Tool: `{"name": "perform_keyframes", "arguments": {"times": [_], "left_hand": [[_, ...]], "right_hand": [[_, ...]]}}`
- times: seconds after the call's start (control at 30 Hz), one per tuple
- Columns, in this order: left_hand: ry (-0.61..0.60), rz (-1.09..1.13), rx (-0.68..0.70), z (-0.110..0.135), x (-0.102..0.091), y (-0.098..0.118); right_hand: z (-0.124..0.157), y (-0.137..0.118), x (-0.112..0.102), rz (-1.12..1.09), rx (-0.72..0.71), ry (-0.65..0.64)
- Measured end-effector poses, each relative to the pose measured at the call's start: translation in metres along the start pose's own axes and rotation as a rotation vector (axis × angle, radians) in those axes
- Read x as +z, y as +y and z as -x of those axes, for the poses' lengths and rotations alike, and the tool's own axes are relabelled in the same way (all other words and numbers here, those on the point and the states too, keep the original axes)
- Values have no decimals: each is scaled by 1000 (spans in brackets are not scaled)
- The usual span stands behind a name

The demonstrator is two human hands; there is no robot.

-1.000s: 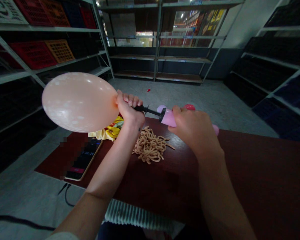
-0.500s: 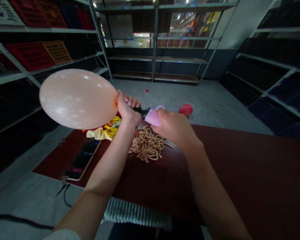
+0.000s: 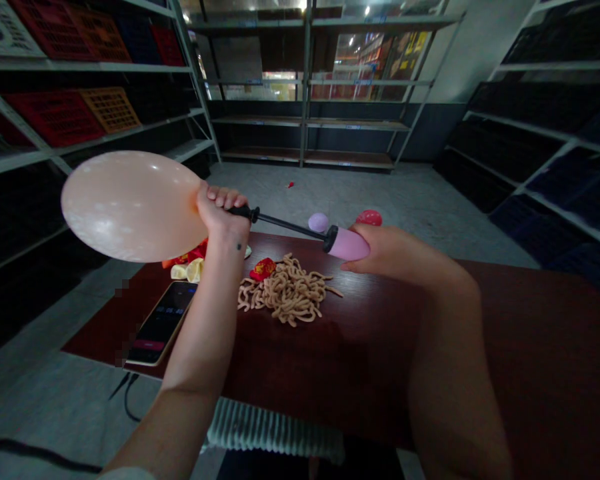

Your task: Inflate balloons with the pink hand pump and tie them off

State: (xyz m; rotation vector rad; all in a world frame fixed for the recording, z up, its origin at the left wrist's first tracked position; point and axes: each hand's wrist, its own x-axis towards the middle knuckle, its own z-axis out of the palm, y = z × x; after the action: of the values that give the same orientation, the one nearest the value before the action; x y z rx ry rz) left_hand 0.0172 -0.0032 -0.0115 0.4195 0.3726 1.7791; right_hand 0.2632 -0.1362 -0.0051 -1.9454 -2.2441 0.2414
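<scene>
A large, inflated pale peach balloon [image 3: 135, 207] points left from my left hand [image 3: 223, 208]. That hand is closed round the balloon's neck and the black end of a hand balloon pump; the nozzle is hidden by the fingers. My right hand [image 3: 387, 250] is wrapped round the pump's pink barrel [image 3: 347, 244]. Between the hands a long stretch of black rod [image 3: 290, 225] shows. Below them on the table lies a heap of tan, cord-like strands [image 3: 295, 293], with a red and yellow uninflated balloon [image 3: 263, 269] on its far side.
A phone [image 3: 163, 323] lies on the dark red table [image 3: 325, 373] at the left, near cream limp balloons [image 3: 187, 270]. Beyond the table, a lilac balloon [image 3: 319, 221] and a pink balloon [image 3: 369, 217] are on the floor. Shelves with crates [image 3: 55, 117] line the left side.
My hands have moved apart, the left one leftward with the balloon, the right one rightward with the barrel. The pump's black rod is now drawn out.
</scene>
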Motion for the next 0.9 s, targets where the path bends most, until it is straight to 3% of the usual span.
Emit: {"name": "perform_keyframes", "arguments": {"times": [0.17,0.43,0.77,0.9], "left_hand": [[-14,45,27,5,3,4],[77,28,57,4,3,0],[30,-24,-72,43,19,-47],[10,-26,-115,46,19,-53]], "right_hand": [[4,-9,-3,183,-15,109],[-3,-41,-1,477,6,310],[-15,-65,26,449,-57,360],[-17,-62,31,407,-60,356]]}}
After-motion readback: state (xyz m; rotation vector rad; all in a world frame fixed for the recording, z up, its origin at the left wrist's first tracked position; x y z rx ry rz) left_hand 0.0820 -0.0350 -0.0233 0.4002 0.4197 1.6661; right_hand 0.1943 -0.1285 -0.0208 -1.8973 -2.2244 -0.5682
